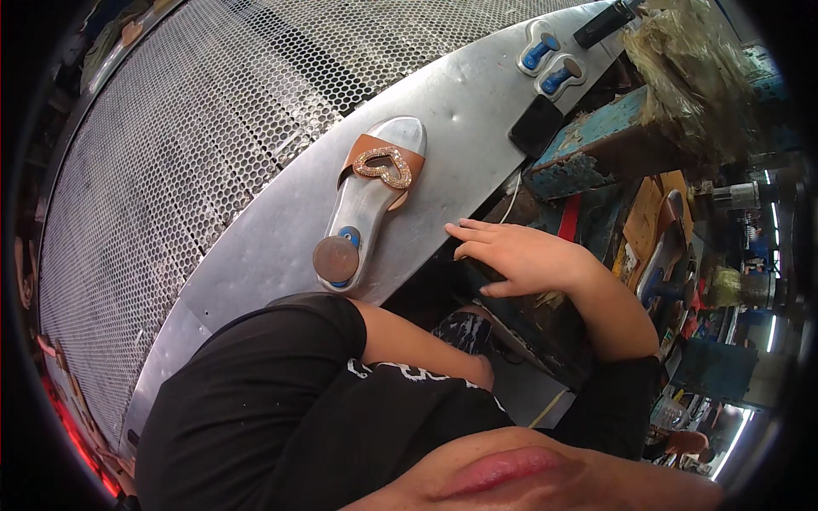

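Right hand: fingers spread, thumb apart, near the edge of the silver surface.
Left hand: hidden; cannot tell its state.
Sandal: on the surface, toward 10 o'clock from the right hand, toe toward 1 o'clock; brown strap, 1 sparkling heart ornament, round brown disc above the heel.
Shirt: black, pale marks, unreadable.

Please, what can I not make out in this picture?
In the head view:
Left hand: hidden, apparently behind the left arm.
Right hand: palm turned away.
Sandal: underside faces the metal table; heel partly covered by the brown disc.
Mesh: cut off by the upper edge.
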### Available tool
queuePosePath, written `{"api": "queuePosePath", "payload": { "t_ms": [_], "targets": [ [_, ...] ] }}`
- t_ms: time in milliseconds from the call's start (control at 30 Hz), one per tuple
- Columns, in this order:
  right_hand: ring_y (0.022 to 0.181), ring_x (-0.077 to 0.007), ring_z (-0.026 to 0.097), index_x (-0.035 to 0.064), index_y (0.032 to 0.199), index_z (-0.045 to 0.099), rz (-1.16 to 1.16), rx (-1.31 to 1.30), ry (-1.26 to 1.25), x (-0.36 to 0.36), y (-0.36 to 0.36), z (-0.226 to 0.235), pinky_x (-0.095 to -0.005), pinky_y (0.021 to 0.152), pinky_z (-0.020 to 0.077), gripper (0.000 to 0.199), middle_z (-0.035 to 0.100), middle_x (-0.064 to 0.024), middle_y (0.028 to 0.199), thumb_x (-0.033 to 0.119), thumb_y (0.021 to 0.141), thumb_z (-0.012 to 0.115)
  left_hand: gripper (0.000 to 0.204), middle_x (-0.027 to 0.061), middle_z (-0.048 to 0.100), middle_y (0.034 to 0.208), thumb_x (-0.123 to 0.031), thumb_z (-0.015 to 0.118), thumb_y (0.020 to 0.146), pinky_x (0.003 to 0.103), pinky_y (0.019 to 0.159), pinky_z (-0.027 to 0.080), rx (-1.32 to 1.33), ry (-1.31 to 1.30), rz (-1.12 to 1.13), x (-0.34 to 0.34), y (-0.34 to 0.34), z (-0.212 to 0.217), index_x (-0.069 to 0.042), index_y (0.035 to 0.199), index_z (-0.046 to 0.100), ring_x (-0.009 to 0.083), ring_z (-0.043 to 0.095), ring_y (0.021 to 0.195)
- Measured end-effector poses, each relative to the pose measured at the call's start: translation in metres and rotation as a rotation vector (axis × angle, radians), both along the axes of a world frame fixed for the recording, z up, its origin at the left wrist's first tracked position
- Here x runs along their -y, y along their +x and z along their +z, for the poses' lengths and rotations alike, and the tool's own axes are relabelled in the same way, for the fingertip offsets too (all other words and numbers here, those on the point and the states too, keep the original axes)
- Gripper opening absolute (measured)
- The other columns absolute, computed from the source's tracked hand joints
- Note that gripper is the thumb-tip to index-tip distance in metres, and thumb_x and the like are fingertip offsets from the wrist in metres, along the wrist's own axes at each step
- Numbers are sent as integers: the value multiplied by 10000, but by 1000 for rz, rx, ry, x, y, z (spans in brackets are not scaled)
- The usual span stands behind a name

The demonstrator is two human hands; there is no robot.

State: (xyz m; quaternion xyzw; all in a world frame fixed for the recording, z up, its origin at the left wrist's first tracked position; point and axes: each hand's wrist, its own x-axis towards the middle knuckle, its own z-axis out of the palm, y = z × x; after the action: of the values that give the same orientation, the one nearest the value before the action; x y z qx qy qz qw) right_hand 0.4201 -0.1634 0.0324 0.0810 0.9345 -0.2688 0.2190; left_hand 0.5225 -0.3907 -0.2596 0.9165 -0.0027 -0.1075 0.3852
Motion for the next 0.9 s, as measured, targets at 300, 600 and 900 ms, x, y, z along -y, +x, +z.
{"api": "queuePosePath", "payload": {
  "t_ms": [300,600,900],
  "targets": [
    [1379,-402,390,62,1319,506,-215,-1008,620,22,-15,35,-525,1139,288,577,479,-193,1439,110,778,701,225,114,699,1111,-224,617,863,506,718,550,-152,109,26,49,8,-41,-115,1007,752,297,652,1043],
    [1454,-415,220,68,1341,458,-98,-330,31,26,-23,18,-477,1156,288,748,229,-207,1574,137,682,805,191,105,723,1057,-170,628,836,509,657,565,-41,103,-67,3,-55,84,-126,942,781,284,676,992],
    [1443,-401,256,71,1393,410,24,-206,187,36,-29,23,-520,1154,274,814,263,-218,1556,144,687,809,259,95,714,1049,-280,608,854,495,645,525,-32,-58,123,45,12,-10,-111,982,757,260,666,968]
  ]
}}
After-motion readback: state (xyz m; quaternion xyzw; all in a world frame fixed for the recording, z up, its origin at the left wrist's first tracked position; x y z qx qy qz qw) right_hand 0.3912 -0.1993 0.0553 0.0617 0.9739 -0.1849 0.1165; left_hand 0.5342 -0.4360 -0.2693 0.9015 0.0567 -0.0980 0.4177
